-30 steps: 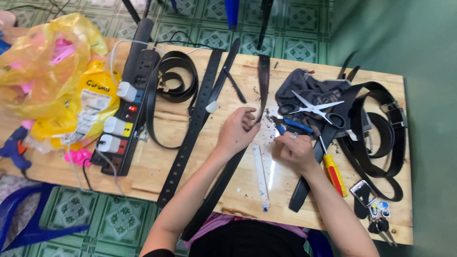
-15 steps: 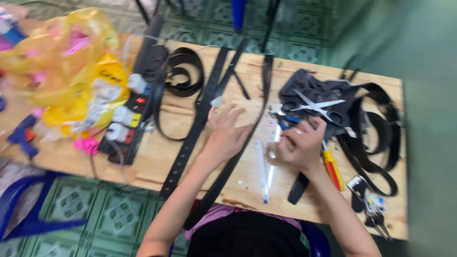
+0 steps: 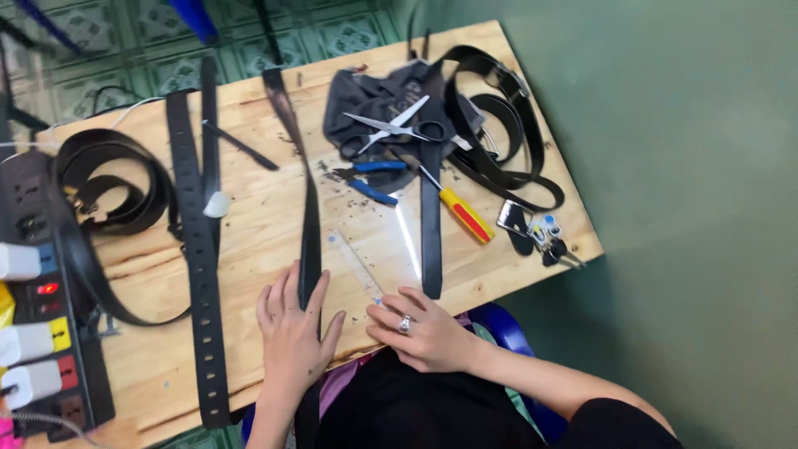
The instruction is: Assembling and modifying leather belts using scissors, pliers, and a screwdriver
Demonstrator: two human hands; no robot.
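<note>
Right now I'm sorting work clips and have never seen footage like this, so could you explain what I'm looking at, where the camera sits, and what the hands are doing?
This is one picture from a camera worn on a person's head, looking down at their own two bare hands; there is no machine. They sit at a light wooden table. The left hand lies flat on the near end of a long black strap that runs away across the table. The right hand, with a ring on one finger, rests at the table's edge beside a clear ruler; it grips nothing. Further back lie scissors on a dark cloth, blue-handled pliers, a yellow and red screwdriver, another short black strap, a wide strap with holes, coiled belts and a power strip on the left.
</note>
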